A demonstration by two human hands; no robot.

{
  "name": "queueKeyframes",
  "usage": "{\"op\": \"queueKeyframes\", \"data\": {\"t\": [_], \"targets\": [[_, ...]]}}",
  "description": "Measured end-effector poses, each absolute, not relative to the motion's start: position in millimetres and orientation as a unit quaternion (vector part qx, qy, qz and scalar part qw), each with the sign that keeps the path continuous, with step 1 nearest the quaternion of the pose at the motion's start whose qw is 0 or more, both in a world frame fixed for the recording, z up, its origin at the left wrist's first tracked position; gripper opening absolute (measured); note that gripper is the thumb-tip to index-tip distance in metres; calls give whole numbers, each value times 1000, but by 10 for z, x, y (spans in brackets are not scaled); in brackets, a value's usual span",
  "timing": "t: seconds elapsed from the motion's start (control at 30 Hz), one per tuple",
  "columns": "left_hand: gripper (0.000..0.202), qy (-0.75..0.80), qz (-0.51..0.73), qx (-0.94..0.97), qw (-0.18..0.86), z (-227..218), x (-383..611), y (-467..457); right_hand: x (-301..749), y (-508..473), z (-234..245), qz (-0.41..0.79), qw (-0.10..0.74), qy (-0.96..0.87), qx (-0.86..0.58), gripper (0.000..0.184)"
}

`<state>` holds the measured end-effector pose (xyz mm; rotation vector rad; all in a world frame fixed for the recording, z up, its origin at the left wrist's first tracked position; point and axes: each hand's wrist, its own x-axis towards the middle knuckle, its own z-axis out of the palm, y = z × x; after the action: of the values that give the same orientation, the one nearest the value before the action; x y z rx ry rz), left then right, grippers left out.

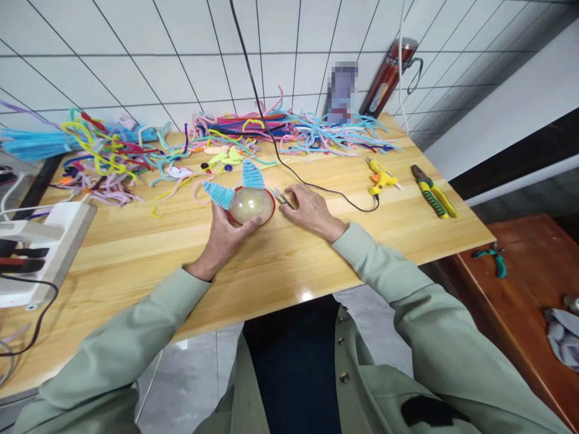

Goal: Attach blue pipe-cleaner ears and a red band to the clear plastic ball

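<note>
My left hand is closed around the lower left side of a clear, shiny dome with a red rim. Its thumb rests on the front edge. Two pointed ears of wound blue pipe cleaner stand out from the dome's far side: the left ear and the right ear. Just to the right, my right hand pinches a small dark tool with metallic tips, pointing toward the rim. Whether the tips touch the rim I cannot tell.
Tangled pipe cleaners line the wall. A yellow glue gun and pliers lie to the right. A black cord runs across behind my right hand. A power strip stands at left, a red flask at the back.
</note>
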<state>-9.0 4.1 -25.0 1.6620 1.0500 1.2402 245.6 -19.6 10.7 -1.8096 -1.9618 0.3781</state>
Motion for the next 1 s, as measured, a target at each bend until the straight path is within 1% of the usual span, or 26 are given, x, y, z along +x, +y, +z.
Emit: {"op": "queueKeyframes", "data": {"t": [0.17,0.33,0.47,0.57,0.67,0.73,0.83,0.9,0.93,1.0], "targets": [[106,407,495,664,385,-261,-93,75,2401,-201,199,115,149,-711,-678,33],[103,418,494,655,390,-226,-101,90,2407,-182,231,100,113,-714,-684,34],[104,430,490,644,401,-171,-103,79,2381,-210,277,91,125,-721,-676,33],[98,440,481,631,420,-140,-109,59,2481,-251,416,87,157,-714,-677,33],[93,457,471,612,442,-157,-129,35,2824,-224,569,45,209,-678,-704,35],[93,454,467,605,458,-183,-151,10,3148,-142,600,5,225,-649,-727,35],[94,448,453,612,469,-198,-183,-54,3563,7,485,-1,174,-652,-738,31],[96,454,457,621,446,-180,-199,-113,3687,43,351,12,149,-657,-738,34],[97,452,453,621,452,-165,-207,-148,3697,29,290,16,157,-658,-736,36],[94,448,448,626,454,-139,-234,-224,3635,-52,205,24,209,-656,-725,38]]}}
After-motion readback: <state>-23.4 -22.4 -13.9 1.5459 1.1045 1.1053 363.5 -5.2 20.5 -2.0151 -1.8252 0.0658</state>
